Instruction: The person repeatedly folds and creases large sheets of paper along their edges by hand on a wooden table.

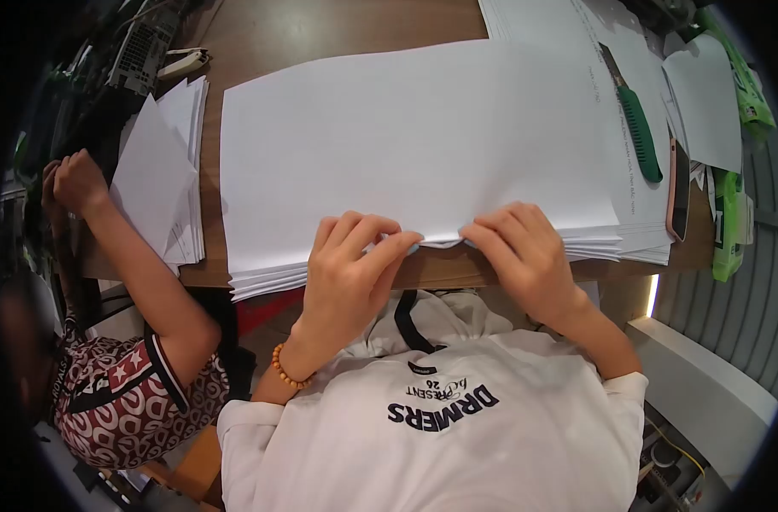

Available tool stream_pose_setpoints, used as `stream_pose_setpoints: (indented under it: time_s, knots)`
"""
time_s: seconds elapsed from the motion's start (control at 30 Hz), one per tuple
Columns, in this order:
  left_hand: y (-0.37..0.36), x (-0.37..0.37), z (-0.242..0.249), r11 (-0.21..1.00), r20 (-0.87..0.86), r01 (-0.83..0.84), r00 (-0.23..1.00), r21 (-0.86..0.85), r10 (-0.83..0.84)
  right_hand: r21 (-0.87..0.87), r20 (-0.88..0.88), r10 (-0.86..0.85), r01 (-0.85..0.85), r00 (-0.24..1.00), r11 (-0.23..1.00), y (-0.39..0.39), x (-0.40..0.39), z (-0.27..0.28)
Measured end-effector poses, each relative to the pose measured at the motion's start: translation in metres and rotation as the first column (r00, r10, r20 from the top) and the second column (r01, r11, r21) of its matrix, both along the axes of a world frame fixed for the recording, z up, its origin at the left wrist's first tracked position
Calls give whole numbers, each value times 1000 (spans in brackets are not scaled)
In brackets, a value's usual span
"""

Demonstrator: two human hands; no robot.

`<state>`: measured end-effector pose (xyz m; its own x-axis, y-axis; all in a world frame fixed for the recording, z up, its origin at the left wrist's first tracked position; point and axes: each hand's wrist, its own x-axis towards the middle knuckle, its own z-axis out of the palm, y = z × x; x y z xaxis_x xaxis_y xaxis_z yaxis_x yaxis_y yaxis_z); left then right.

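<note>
A stack of large white paper sheets (380, 136) lies on the wooden table, its layered near edge fanned at the table's front. My left hand (350, 264), with a beaded bracelet (288, 367) at the wrist, pinches the near edge of the sheets left of the middle. A short way to the right, my right hand (525, 256) pinches the same edge. Between my fingertips the paper edge bends slightly. How many sheets are in the pinch cannot be made out.
A green-handled utility knife (641, 136) lies on printed sheets at the right, beside a phone (678, 189). Folded papers (163, 166) sit at the left. There, another person's bent arm (145, 247) reaches past the table's edge. Green packs (730, 226) stand far right.
</note>
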<state>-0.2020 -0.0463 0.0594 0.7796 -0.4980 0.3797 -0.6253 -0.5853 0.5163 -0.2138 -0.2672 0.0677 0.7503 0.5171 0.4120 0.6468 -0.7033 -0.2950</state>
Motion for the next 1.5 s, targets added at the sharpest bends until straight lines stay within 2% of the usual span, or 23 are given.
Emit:
stream_pose_setpoints:
  time_s: [0.03,0.1,0.17,0.23,0.33,0.37,0.43,0.47,0.53,0.63,0.77,0.87,0.97,1.17,1.27,1.33,1.37,1.43,1.5]
  knots:
    - [-1,-1,1,1000,18,-22,1000,20,21,0,-3,0,0,1000,1000,0,2,2]
    - [-9,-2,3,998,15,-38,999,51,37,7,-132,24,-23,991,1000,-3,6,4]
    - [-11,2,2,995,12,-56,998,81,55,18,-158,3,0,987,1000,-6,10,5]
    - [-6,13,-2,975,-11,159,987,158,-159,57,-308,22,-5,951,998,-11,11,9]
    - [-7,22,-1,969,-16,172,985,175,-172,111,-390,26,19,920,994,-14,13,10]
    - [-11,20,-1,969,-18,172,985,178,-171,114,-391,28,19,920,993,-17,14,8]
    - [-19,18,0,964,45,64,996,259,-79,100,-244,46,-22,969,995,-21,16,3]
    - [-22,18,-1,963,45,68,996,262,-82,103,-244,44,-19,969,995,-24,18,1]
    - [-24,19,-5,963,155,11,986,269,-55,49,-67,87,-84,994,995,-26,20,-2]
    - [-22,27,-5,962,133,-33,991,272,-4,83,-155,80,-68,985,994,-25,20,-8]
    - [-12,45,-5,971,122,-80,991,227,53,135,-174,109,-86,979,987,-20,30,-10]
    - [0,57,-14,984,127,-17,992,180,-6,159,-191,128,-97,973,982,-12,34,-12]
    - [9,65,-18,988,71,20,997,151,-31,230,-248,74,-16,966,973,-5,37,-12]
    - [26,71,-17,986,25,42,999,162,-47,257,-330,82,6,941,966,3,44,-11]
    - [32,69,-10,972,14,74,997,221,-79,276,-337,90,7,937,961,4,46,-8]
    - [39,66,-8,984,-6,164,987,72,-164,239,-372,70,22,926,971,5,47,-8]
    - [42,66,-10,985,-2,148,989,88,-149,254,-365,90,6,927,967,5,46,-8]
    - [45,66,-17,970,48,243,969,-8,-242,233,-339,58,25,939,972,4,46,-11]
    - [45,66,-19,973,50,232,972,5,-232,249,-315,79,3,946,968,2,45,-13]
